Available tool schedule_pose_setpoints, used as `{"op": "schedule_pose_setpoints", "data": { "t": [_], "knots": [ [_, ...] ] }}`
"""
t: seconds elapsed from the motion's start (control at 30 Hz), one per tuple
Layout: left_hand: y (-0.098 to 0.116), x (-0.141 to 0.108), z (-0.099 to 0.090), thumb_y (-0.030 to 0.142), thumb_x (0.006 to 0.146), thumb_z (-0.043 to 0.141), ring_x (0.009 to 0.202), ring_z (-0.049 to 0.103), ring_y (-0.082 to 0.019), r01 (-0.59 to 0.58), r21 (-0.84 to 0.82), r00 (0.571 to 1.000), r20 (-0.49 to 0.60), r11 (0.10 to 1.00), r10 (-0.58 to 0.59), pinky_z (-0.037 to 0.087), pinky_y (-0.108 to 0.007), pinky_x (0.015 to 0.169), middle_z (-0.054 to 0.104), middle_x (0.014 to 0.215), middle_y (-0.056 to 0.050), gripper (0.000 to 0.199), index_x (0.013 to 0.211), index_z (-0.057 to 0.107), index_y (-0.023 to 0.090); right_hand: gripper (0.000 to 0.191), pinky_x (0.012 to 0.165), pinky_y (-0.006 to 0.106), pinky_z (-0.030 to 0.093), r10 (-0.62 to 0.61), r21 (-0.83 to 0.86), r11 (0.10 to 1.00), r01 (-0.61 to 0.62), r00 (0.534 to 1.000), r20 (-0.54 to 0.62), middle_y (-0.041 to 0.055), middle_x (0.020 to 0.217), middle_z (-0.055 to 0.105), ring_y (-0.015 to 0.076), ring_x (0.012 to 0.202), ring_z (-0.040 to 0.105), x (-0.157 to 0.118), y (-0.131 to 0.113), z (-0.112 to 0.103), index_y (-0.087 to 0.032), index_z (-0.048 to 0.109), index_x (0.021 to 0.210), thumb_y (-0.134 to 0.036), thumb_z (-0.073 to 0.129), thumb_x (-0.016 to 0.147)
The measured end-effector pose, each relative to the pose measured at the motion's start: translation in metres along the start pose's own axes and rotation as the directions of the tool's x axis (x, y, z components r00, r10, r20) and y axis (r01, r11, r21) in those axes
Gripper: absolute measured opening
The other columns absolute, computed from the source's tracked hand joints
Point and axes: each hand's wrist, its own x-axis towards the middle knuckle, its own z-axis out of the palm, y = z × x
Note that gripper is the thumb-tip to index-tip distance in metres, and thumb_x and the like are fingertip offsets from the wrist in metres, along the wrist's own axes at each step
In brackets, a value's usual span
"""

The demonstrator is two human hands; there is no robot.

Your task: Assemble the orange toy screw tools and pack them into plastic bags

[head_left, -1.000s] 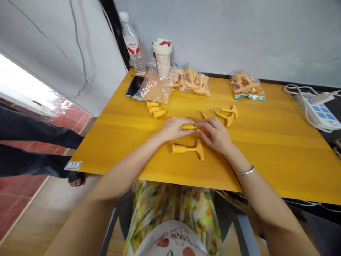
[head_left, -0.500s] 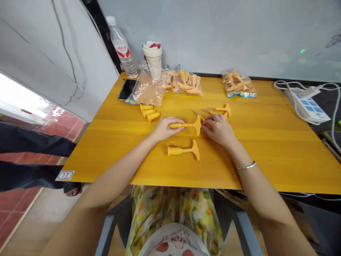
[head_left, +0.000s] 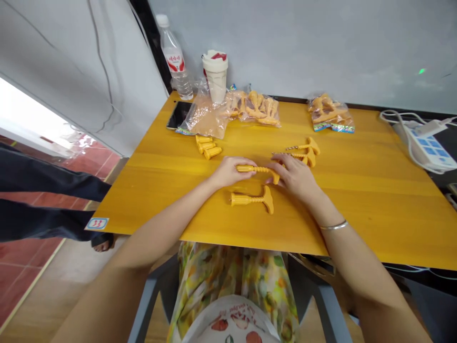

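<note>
Plastic handle (head_left: pixel 255 168) half-hidden by right hand (head_left: pixel 294 178)

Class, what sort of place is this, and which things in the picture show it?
Probably a small workroom for hand assembly: a yellow wooden table with a numbered white sticker on its corner, clear plastic bags of orange plastic parts, and a white power strip beside it.

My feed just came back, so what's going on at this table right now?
A seated person holds an orange plastic T-shaped piece between their left hand and right hand over a wooden table. A matching piece lies nearer them, two spiral-shafted pieces lie beyond the right hand, and bagged orange parts sit further back.
</note>
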Motion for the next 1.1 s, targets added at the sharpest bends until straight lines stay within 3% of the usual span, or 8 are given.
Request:
{"op": "schedule_pose_setpoints", "data": {
  "t": [0.2,0.4,0.5,0.6,0.77,0.93,1.03,1.1],
  "knots": [
    [0.007,-0.001,-0.001,0.031,0.085,0.071,0.085,0.073,-0.016,-0.127,0.123,0.992,0.001,0.984,0.127,0.055,-0.027,0.084,0.078,0.096,-0.005,0.018,0.098,0.077,0.019,0.076,0.064,0.039,0.053,0.297,0.453,0.817,-0.356,0.934,0.199,0.0070,0.059,0.063,0.0210,0.056,0.060,-0.001,-0.009,0.010,-0.023,0.066,0.074,-0.074,0.013,0.095],
    [0.001,-0.001,0.000,0.035,0.088,0.069,0.082,0.072,-0.016,-0.219,0.201,0.974,-0.008,0.955,0.225,0.055,-0.026,0.080,0.078,0.095,-0.006,0.021,0.102,0.077,0.021,0.091,0.047,0.035,0.045,0.342,0.602,0.643,-0.474,0.881,0.328,0.0029,0.049,0.055,0.0171,0.038,0.046,-0.003,-0.008,0.016,-0.023,0.071,0.104,-0.078,0.001,0.089],
    [0.000,0.001,0.000,0.032,0.086,0.071,0.088,0.074,-0.017,-0.180,0.101,0.977,-0.100,0.978,0.190,0.056,-0.027,0.085,0.079,0.098,-0.006,0.020,0.098,0.077,0.018,0.077,0.052,0.037,0.049,0.422,0.560,0.726,-0.398,0.902,0.094,0.0057,0.068,0.064,0.0191,0.047,0.055,-0.003,0.001,0.013,-0.023,0.057,0.136,-0.072,0.012,0.096],
    [-0.001,0.002,0.000,0.029,0.084,0.072,0.090,0.075,-0.018,-0.152,0.062,0.978,-0.138,0.986,0.159,0.057,-0.028,0.087,0.079,0.099,-0.006,0.019,0.096,0.077,0.016,0.058,0.075,0.045,0.055,0.307,0.348,0.904,-0.248,0.943,-0.126,0.0125,0.101,0.067,0.0267,0.082,0.067,-0.003,0.008,0.009,-0.027,0.052,0.141,-0.061,0.032,0.099],
    [0.002,0.000,0.001,0.031,0.086,0.071,0.089,0.075,-0.018,-0.169,0.084,0.978,-0.109,0.982,0.177,0.057,-0.029,0.087,0.079,0.100,-0.005,0.018,0.098,0.077,0.019,0.051,0.083,0.049,0.054,0.214,0.228,0.953,-0.199,0.976,-0.041,0.0130,0.090,0.064,0.0314,0.091,0.065,-0.002,0.002,0.011,-0.026,0.072,0.102,-0.063,0.038,0.096],
    [0.004,-0.004,0.000,0.033,0.089,0.069,0.083,0.073,-0.015,-0.252,0.189,0.958,-0.090,0.949,0.272,0.056,-0.026,0.081,0.079,0.096,-0.006,0.020,0.101,0.077,0.019,0.067,0.048,0.035,0.044,0.395,0.546,0.705,-0.453,0.890,0.228,-0.0006,0.046,0.034,0.0160,0.044,0.042,-0.002,-0.010,0.017,-0.025,0.061,0.065,-0.071,0.024,0.096],
    [0.002,-0.002,0.000,0.036,0.090,0.068,0.082,0.073,-0.015,-0.271,0.225,0.952,-0.082,0.936,0.296,0.056,-0.025,0.079,0.079,0.095,-0.006,0.023,0.103,0.077,0.020,0.068,0.040,0.031,0.032,0.398,0.673,0.523,-0.524,0.847,0.351,-0.0032,0.043,0.027,0.0130,0.037,0.031,-0.002,-0.010,0.018,-0.025,0.053,0.059,-0.074,0.023,0.095],
    [0.001,0.000,0.001,0.036,0.090,0.069,0.083,0.074,-0.015,-0.269,0.215,0.950,-0.100,0.939,0.295,0.056,-0.025,0.080,0.079,0.096,-0.005,0.022,0.102,0.077,0.020,0.068,0.042,0.032,0.035,0.435,0.683,0.525,-0.508,0.850,0.297,-0.0015,0.044,0.034,0.0144,0.039,0.036,-0.003,-0.006,0.019,-0.025,0.057,0.063,-0.072,0.021,0.096]
  ]
}}
